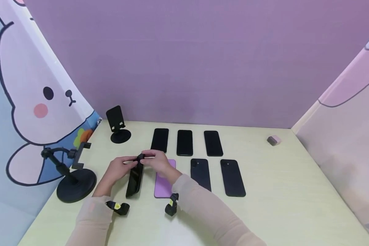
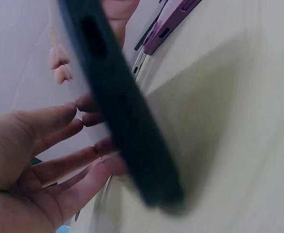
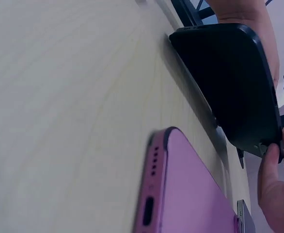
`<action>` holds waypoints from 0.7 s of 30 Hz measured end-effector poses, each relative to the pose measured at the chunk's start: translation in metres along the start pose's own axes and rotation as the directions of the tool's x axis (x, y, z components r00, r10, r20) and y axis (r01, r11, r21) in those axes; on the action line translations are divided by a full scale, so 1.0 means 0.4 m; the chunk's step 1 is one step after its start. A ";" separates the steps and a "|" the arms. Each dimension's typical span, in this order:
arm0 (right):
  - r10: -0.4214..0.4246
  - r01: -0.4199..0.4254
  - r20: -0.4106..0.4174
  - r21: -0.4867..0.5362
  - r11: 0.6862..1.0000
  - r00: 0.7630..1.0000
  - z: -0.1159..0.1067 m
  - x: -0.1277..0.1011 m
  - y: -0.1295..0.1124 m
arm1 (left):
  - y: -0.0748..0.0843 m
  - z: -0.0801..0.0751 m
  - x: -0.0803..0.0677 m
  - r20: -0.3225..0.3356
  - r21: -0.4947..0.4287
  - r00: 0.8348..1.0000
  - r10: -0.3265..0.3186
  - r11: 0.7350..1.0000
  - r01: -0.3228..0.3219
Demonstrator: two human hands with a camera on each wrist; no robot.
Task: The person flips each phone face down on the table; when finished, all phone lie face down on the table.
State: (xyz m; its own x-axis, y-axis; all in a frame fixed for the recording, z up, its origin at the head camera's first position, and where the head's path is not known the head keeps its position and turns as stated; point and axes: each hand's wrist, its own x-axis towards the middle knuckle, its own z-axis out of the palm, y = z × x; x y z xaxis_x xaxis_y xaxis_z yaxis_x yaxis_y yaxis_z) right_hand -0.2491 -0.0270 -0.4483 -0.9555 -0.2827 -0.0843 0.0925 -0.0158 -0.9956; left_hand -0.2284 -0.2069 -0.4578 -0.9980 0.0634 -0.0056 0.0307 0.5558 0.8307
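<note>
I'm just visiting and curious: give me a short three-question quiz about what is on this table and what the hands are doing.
1. True or false: both hands hold the black phone case tilted up on its long edge.
2. What colour is the phone lying flat just right of that case?
3. Multiple choice: how many dark phones lie in the far row? A two, B three, C five.

Key
1. True: the left hand and the right hand both pinch its far end.
2. Purple.
3. B; two more dark phones lie in the nearer row.
</note>
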 end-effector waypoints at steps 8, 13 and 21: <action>-0.034 0.034 -0.001 0.065 0.997 0.999 0.020 -0.001 0.002 | -0.005 0.005 -0.008 0.044 -0.314 0.999 -0.029 0.949 0.041; -0.033 0.034 -0.008 0.090 0.995 0.999 0.025 -0.006 0.000 | -0.005 0.009 -0.010 0.035 -0.362 0.998 -0.044 0.931 0.054; -0.064 0.064 -0.017 0.057 0.996 0.998 0.033 -0.007 0.002 | 0.004 0.012 -0.016 0.034 -0.425 0.996 -0.078 0.901 0.085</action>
State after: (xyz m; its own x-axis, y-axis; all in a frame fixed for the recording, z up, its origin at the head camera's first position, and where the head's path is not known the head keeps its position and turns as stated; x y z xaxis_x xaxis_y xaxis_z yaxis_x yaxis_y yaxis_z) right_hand -0.2427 -0.0388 -0.4485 -0.9641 -0.2647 -0.0216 0.0466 -0.0885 -0.9950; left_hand -0.2217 -0.2023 -0.4593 -0.9948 0.0484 -0.0891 -0.0807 0.1543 0.9847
